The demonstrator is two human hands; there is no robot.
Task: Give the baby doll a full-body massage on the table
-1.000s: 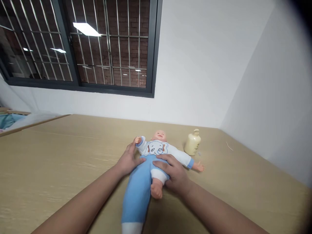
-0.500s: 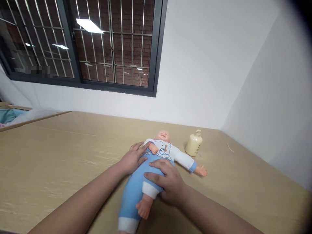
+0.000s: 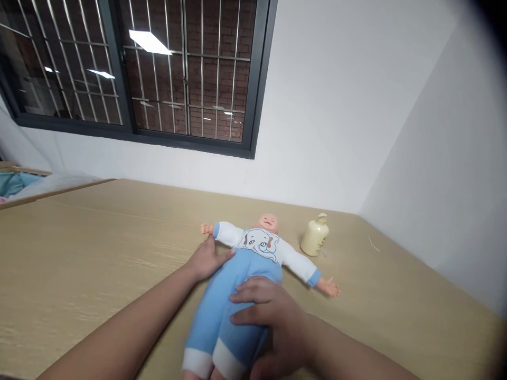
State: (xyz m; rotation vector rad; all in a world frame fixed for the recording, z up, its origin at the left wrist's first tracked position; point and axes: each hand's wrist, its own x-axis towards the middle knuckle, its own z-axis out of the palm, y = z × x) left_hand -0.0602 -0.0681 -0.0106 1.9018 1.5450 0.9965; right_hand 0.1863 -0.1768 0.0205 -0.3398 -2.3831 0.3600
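A baby doll (image 3: 253, 264) in a blue and white suit with an elephant face on its chest lies on its back on the table. Both its arms are stretched out sideways, and its legs point toward me. At the doll's side, below its outstretched arm, rests my left hand (image 3: 206, 259), fingers extended and thumb touching the blue cloth. Over the hip and upper leg lies my right hand (image 3: 273, 316) with its fingers spread. Neither hand grips anything. A cream bottle (image 3: 316, 236) stands to the right of the doll's head.
The wooden tabletop (image 3: 99, 237) reaches to a white wall (image 3: 336, 105) with a barred window (image 3: 190, 74) above. A thin pale strip (image 3: 373, 244) lies at the right. Behind the left edge are blue-green cloths (image 3: 18, 183).
The doll's arm on the left has swung from its chest out to the side. Its raised leg now lies straight beside the other. My right hand has moved slightly down toward me.
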